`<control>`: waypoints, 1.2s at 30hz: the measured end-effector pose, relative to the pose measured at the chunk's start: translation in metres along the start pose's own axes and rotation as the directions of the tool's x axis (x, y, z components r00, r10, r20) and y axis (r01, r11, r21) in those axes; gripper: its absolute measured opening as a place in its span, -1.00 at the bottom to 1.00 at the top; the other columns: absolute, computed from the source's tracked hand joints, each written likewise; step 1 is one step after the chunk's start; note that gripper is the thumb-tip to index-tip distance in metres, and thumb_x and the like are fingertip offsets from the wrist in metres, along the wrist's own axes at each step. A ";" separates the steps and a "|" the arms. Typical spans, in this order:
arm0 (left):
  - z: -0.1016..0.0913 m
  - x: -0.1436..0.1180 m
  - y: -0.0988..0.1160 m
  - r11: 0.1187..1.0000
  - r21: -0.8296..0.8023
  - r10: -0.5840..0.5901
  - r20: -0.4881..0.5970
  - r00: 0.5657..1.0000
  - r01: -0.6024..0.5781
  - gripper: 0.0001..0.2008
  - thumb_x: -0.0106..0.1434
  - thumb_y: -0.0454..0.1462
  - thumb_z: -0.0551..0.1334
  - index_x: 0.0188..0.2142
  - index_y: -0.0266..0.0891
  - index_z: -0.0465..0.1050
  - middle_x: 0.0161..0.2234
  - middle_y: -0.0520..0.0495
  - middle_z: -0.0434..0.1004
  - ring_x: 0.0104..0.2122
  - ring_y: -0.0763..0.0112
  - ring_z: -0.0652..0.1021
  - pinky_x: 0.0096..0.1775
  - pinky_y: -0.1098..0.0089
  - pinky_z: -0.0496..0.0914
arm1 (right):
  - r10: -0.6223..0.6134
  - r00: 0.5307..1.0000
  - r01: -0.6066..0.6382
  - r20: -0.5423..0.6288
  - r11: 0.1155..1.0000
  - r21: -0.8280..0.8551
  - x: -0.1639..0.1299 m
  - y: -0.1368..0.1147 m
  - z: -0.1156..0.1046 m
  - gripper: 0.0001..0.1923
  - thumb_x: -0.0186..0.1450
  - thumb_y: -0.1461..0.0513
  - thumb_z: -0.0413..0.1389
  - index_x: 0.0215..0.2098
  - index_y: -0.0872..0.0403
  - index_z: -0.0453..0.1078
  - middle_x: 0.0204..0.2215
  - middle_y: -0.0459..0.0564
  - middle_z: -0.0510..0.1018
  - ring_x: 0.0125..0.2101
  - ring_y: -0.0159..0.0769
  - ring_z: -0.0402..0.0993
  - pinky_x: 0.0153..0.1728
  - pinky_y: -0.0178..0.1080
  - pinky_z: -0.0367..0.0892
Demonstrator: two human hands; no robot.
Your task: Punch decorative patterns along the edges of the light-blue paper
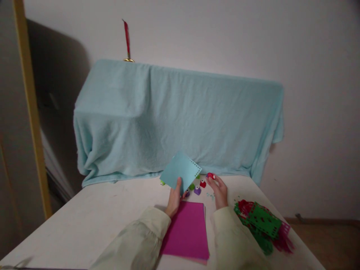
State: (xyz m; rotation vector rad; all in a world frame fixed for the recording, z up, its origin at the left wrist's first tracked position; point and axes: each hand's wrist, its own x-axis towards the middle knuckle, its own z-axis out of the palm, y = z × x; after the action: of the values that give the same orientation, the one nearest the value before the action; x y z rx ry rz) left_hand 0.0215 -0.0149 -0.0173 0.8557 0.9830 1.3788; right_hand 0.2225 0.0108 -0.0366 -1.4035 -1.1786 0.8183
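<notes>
My left hand (173, 202) grips a light blue sheet of paper (180, 168) by its lower corner, thumb on top. A row of small punched holes runs along the paper's right edge. In my right hand (220, 192), a small red and purple craft punch (210, 176) sits between thumb and fingers, to the right of the paper and apart from it. On the table near both hands lie several more punches, among them a red punch (203, 183), a purple punch (197, 191) and a green punch (191, 186). The paper partly covers others.
A stack of paper with a magenta sheet (185, 228) on top lies below my hands. Punched green paper (264, 219) and red and magenta pieces are heaped at right. Tiny blue bits (210, 195) are scattered on the white table (92, 221). A light blue cloth (197, 112) hangs behind.
</notes>
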 end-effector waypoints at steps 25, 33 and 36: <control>-0.004 0.008 -0.017 0.890 0.406 0.097 0.271 0.958 -0.205 -0.47 0.25 0.09 0.00 -0.51 -0.32 0.36 -0.63 -0.01 0.27 -0.59 0.49 0.31 -0.46 0.47 0.18 | 0.074 0.927 -0.135 0.369 0.980 0.145 -0.017 -0.014 0.029 0.19 0.02 -0.19 0.16 0.39 0.23 -0.18 0.02 0.08 0.09 0.01 -0.80 0.20 -0.05 -0.81 0.33; -0.005 0.009 -0.016 0.881 0.427 0.102 0.253 0.962 -0.205 -0.48 0.26 0.08 -0.02 -0.53 -0.31 0.35 -0.66 0.01 0.22 -0.59 0.48 0.30 -0.45 0.48 0.17 | 0.204 0.916 -0.248 0.346 0.965 0.089 -0.021 -0.015 0.028 0.18 0.09 -0.40 -0.06 0.28 0.36 -0.01 -0.29 -0.01 0.27 -0.46 -1.03 0.12 -0.43 -0.90 0.07; -0.006 0.010 -0.018 0.882 0.427 0.099 0.248 0.964 -0.201 -0.47 0.27 0.08 -0.03 -0.52 -0.31 0.35 -0.65 0.01 0.22 -0.59 0.48 0.30 -0.44 0.48 0.17 | 0.264 0.914 -0.300 0.306 0.951 0.075 -0.022 -0.015 0.025 0.15 0.15 -0.46 -0.21 0.20 0.38 0.06 -0.34 -0.02 0.27 -0.61 -1.06 -0.14 -0.57 -0.84 -0.23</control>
State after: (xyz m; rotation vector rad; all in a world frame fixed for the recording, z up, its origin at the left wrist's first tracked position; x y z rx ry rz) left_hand 0.0225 -0.0062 -0.0370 1.4292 1.0969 1.1656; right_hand 0.1900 -0.0036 -0.0296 -1.4028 -1.1369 1.3193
